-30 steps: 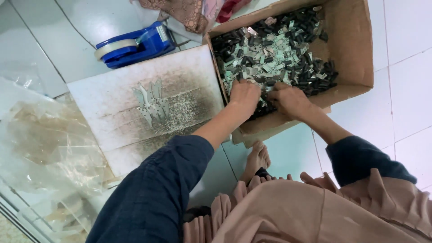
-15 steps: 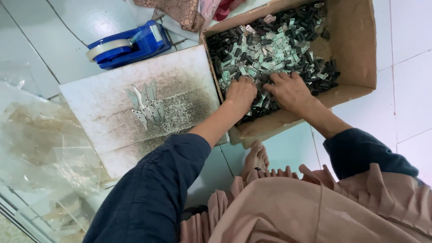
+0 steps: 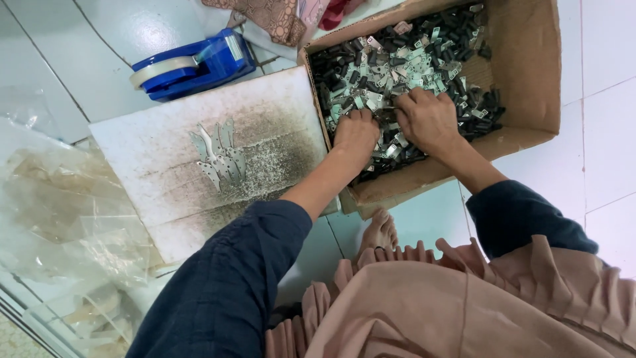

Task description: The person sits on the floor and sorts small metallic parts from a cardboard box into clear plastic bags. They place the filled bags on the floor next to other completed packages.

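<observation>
Setting: Pale tiled floor [image 3: 596,79], seen from the head camera looking down on a seated person in dark sleeves and a pink pleated garment.
Box: an open cardboard box [image 3: 523,73] lies on the floor, its near flap folded down, likely so the forearms can pass over it.
Contents: a heap of small metal parts [image 3: 397,66], silvery and black, covers most of the box bottom.
Left hand: the left hand [image 3: 355,134] is sunk palm-down in the heap at the near edge, fingers curled under; whether it has hold of any piece cannot be told.
Right hand: the right hand [image 3: 427,119] rests just beside it, fingers bent into the parts; its grasp is equally hidden.
Board: a stained white board [image 3: 165,172] lies on the floor touching the box's left side, close enough to serve both hands.
On the board: a fan of flat silver plates [image 3: 218,156] lies near its middle.
Beyond: a blue tape dispenser [image 3: 192,66] sits past the board.
Left margin: crumpled clear plastic bags [image 3: 59,212].
Foot: a bare foot [image 3: 381,232] shows below the box.
</observation>
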